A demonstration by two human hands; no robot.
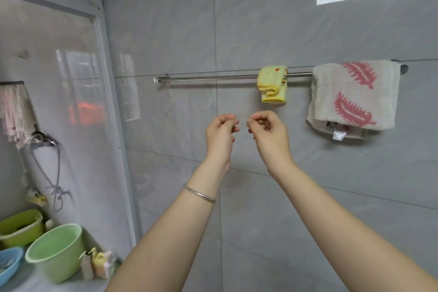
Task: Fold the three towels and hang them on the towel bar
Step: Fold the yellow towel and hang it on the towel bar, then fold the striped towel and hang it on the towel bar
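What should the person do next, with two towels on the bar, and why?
Probably lower the hands and fetch the third towel, which is not in view. Only the yellow towel and the leaf-pattern towel hang on the towel bar. The left hand and the right hand hold nothing, and the bar's left part is bare.

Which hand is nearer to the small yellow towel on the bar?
Right. The right hand is just below the yellow towel; the left hand is below and further left.
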